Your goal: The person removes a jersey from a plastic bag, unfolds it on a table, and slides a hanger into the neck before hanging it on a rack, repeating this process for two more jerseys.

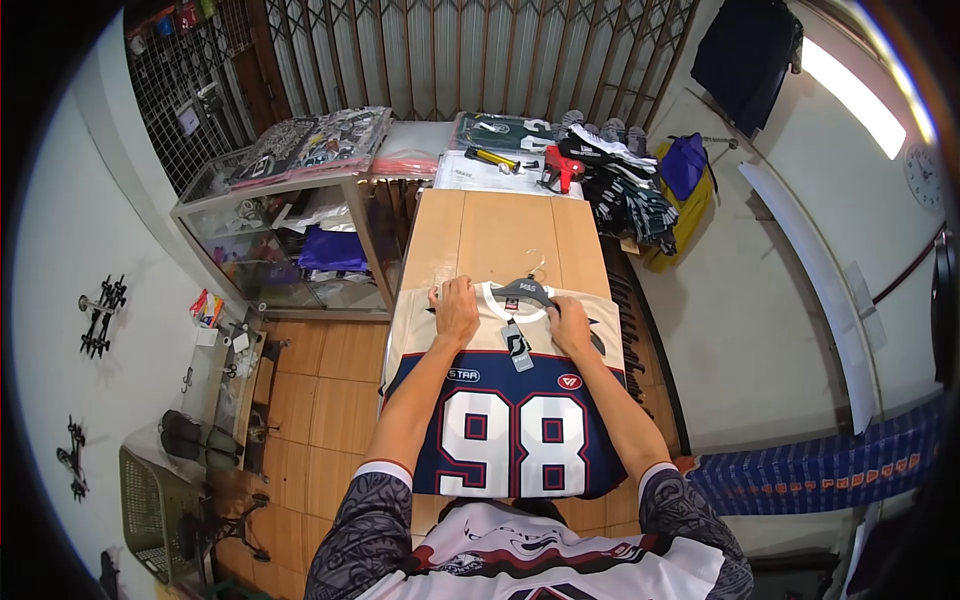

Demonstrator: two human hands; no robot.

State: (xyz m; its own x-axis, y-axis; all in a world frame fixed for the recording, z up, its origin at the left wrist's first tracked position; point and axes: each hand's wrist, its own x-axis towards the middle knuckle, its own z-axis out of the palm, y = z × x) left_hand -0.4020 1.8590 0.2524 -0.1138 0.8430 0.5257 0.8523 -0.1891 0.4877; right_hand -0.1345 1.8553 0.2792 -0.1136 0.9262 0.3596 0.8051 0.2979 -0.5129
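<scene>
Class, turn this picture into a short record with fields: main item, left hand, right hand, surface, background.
Main item: navy-and-cream jersey numbered 98, grey hanger at its collar, dark tag attached
Left hand: at the jersey's left shoulder area in view
Right hand: beside the hanger's right end
Surface: wooden table
Background: red tool, glass case

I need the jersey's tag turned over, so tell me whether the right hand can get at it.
Probably yes: the right hand is at the shoulder of the jersey, near the hanger. The tag lies close by on the jersey's front, nothing visible covering it.
</scene>
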